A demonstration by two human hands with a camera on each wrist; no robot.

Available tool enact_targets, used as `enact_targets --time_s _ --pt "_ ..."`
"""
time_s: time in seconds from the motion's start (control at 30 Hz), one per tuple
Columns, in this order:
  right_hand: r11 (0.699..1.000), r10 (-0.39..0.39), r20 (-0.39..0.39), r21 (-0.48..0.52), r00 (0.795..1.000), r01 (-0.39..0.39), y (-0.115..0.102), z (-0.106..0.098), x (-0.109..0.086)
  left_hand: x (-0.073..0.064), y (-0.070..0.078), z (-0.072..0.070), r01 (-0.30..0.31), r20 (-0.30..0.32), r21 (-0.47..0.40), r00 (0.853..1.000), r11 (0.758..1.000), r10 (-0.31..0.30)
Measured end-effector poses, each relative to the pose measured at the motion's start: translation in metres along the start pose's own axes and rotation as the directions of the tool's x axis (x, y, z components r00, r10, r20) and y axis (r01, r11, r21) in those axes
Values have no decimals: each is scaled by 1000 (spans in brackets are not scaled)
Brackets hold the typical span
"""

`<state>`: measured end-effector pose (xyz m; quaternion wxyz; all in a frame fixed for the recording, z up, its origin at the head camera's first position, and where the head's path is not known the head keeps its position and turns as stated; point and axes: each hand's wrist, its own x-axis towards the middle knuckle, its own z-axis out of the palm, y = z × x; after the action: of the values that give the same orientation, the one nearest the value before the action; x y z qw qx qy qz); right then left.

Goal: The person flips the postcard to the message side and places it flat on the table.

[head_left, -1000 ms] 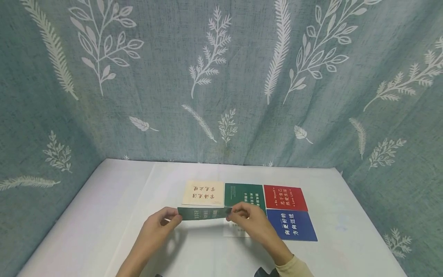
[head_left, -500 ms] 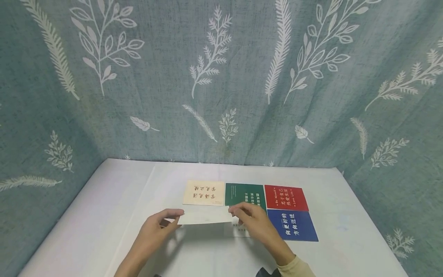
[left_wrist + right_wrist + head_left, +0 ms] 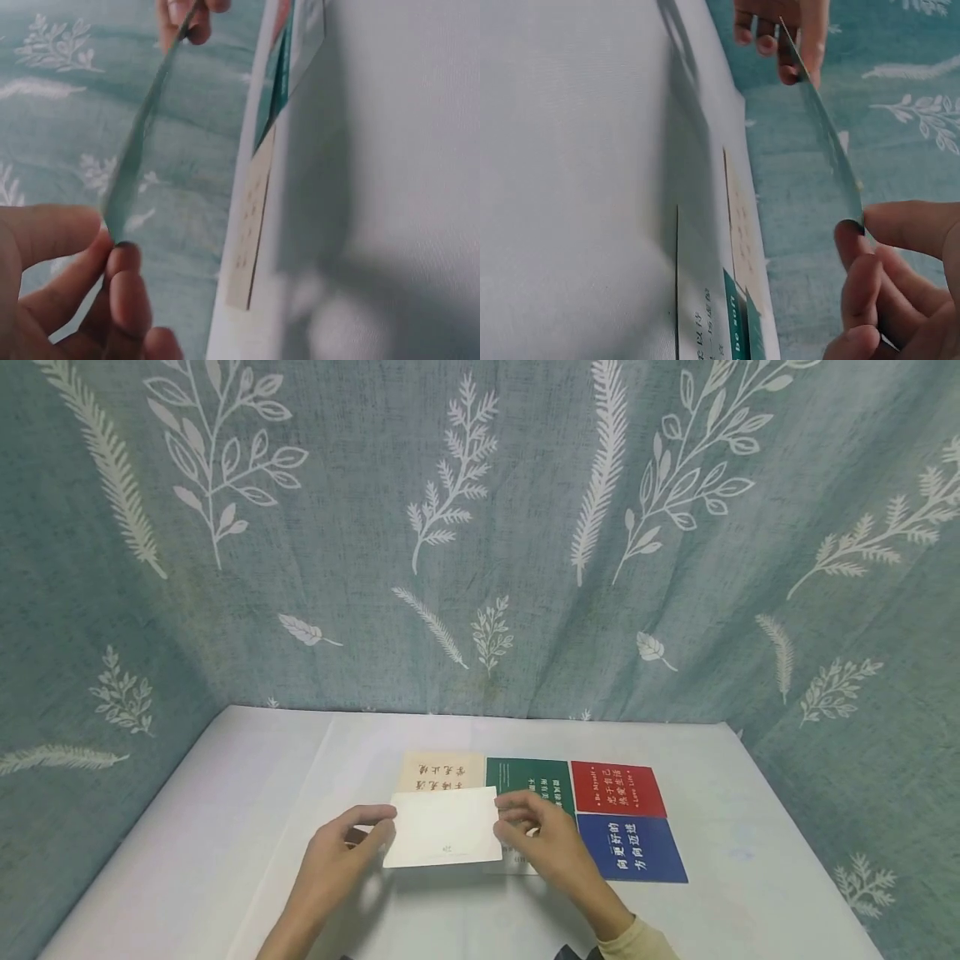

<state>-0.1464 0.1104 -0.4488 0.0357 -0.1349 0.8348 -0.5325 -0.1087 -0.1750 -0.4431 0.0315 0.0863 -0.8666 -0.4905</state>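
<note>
With the middle of the head view's held card as the clock's centre, the left hand (image 3: 347,843) sits at 9 o'clock and the right hand (image 3: 543,839) at 3. Each pinches one short edge of the held card (image 3: 444,833) between thumb and fingers, the grip narrow as the card is thin. Its pale face, with a small mark near the lower edge, is turned to the head camera; the left wrist view catches a greenish side. Both wrist views show it raised off the white table (image 3: 750,852), a soft shadow below.

Five more cards lie flat around it. At 12 o'clock the cream card (image 3: 442,768) is cut off along its lower part by the held card. The green card (image 3: 528,772) lies near 2 o'clock, its lower portion behind the right hand. Further out, the red card (image 3: 617,789) is between 2 and 3, with the blue card (image 3: 633,850) just beside it, at 3. Near 4 a white card (image 3: 519,861) shows only in part, blocked by the held card and the right hand.

A leaf-patterned cloth (image 3: 525,527) hangs behind the table. A pale sleeve (image 3: 639,939) covers the right forearm, around 4 o'clock.
</note>
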Motion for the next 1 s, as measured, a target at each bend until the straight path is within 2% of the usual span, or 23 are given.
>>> enact_targets --time_s 0.17,0.37,0.57,0.73,0.87,1.0 --pt "999 7 -35 37 999 -6 -1 5 -1 1 1 5 -47 -103 29 993 999 49" --pt "993 11 -43 121 999 -6 -1 8 -2 1 4 10 -75 -212 60 974 995 86" --pt "996 1 -16 92 1000 1 -2 11 -1 2 3 9 -92 -264 79 958 993 110" --pt "998 -1 5 70 1000 0 -4 14 0 5 4 9 -72 -318 124 942 990 108" --pt "999 8 11 47 1000 -8 -4 17 2 7 2 9 -62 -298 179 948 982 114" --pt "1000 11 20 13 1000 -11 -3 20 4 10 -2 8 -64 -205 256 971 965 119"
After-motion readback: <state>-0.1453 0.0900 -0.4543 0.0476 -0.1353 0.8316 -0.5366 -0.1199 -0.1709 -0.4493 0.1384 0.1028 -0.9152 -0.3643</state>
